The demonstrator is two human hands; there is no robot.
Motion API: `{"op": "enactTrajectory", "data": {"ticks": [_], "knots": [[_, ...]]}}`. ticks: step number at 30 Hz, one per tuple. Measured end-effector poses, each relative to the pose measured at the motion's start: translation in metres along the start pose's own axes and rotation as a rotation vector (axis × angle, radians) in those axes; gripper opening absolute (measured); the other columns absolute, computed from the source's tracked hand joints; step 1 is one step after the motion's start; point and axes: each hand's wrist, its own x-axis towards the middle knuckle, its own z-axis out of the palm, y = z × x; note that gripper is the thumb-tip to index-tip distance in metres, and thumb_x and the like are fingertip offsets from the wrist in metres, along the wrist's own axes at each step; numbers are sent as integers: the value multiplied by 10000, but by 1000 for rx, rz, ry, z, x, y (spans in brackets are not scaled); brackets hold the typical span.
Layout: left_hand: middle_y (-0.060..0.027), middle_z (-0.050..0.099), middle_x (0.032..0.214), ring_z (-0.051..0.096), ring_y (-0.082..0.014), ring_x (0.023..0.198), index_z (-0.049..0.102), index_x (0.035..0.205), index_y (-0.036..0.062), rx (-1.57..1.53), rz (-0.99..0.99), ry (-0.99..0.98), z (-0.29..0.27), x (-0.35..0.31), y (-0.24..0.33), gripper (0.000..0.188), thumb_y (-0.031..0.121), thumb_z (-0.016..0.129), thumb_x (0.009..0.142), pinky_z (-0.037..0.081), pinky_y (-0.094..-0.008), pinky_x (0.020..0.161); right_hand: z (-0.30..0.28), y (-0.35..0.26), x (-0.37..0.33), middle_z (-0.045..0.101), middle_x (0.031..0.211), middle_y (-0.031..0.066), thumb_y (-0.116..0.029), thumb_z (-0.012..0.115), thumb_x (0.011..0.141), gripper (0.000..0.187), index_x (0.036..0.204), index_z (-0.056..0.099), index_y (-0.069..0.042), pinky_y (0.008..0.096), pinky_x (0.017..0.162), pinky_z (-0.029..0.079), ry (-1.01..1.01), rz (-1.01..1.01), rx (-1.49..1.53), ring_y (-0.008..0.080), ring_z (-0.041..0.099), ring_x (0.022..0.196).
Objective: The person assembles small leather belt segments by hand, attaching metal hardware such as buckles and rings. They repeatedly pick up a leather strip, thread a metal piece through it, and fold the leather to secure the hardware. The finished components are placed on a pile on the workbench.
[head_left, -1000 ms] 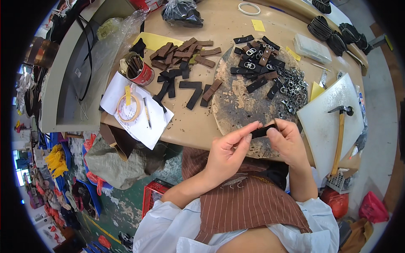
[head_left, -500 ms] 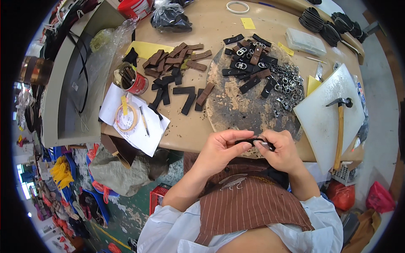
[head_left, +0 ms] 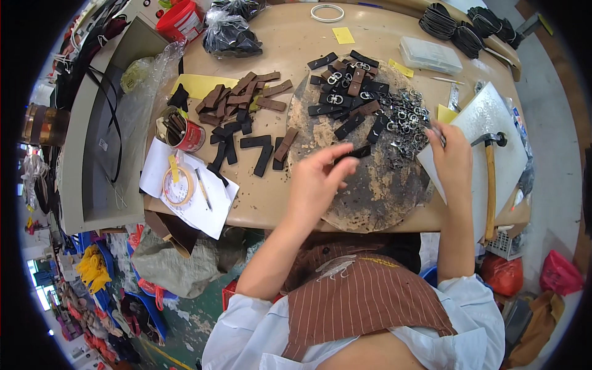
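My left hand (head_left: 317,179) pinches a short black strap (head_left: 353,153) between thumb and fingers, above the worn round board (head_left: 364,203). On the board's right side is a pile of small metal clasps (head_left: 404,120). Just right of that pile, my right hand (head_left: 453,154) is raised with its fingertips closed together; what they hold, if anything, is too small to make out. Black and brown straps (head_left: 354,86), some fitted with metal rings, lie heaped at the far part of the board. More loose brown straps (head_left: 243,95) are to the left, with black ones (head_left: 262,157) nearer.
A hammer (head_left: 490,185) rests on a white slab (head_left: 481,135) at the right. Beyond stands a clear plastic box (head_left: 430,54). To the left are a red can of tools (head_left: 192,137), a tape roll (head_left: 179,185) and white paper (head_left: 213,216).
My hands have parted from over the front edge of the board. The left has moved forward with the black strap; the right has gone forward and right, beside the clasp pile.
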Motion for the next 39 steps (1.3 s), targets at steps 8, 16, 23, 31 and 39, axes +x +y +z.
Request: {"op": "enactTrajectory", "data": {"ticks": [8, 16, 23, 31, 39], "knots": [[-85, 606, 977, 588, -86, 626, 591, 1080, 27, 111, 76, 113, -8, -10, -5, 279, 130, 640, 825, 454, -199, 547, -4, -27, -16, 580, 831, 89, -1, 651, 737, 139, 873, 654, -35, 289, 612, 458, -158, -102, 367, 210, 576, 681], [-103, 614, 997, 637, -161, 854, 522, 1131, -14, -637, -502, -341, 4, -37, -15, 281, 127, 551, 891, 535, -238, 715, 11, -30, -51, 602, 878, 57, 61, 661, 677, 211, 844, 681, -65, 260, 595, 486, -505, -383, 631, 162, 607, 724], [-75, 611, 928, 636, -149, 838, 558, 1027, -5, -692, -375, -209, 7, -43, -11, 167, 40, 561, 866, 539, -230, 719, 2, -43, -60, 602, 892, 66, -3, 719, 663, 339, 988, 641, -56, 221, 542, 445, -537, -196, 737, 118, 562, 666], [-62, 607, 900, 637, -143, 817, 554, 1000, 5, -756, -304, -154, 5, -56, 5, 144, 56, 567, 866, 540, -241, 721, 10, -52, -71, 603, 875, 80, -34, 733, 689, 270, 943, 643, -44, 221, 519, 443, -351, -245, 875, 109, 559, 653], [-64, 622, 888, 621, -107, 800, 555, 963, -6, -601, -269, -128, 0, -59, 10, 111, 28, 570, 859, 516, -220, 704, 14, -51, -64, 605, 776, 88, -11, 732, 680, 247, 909, 642, -22, 252, 487, 450, -178, -675, 727, 176, 577, 613]]}}
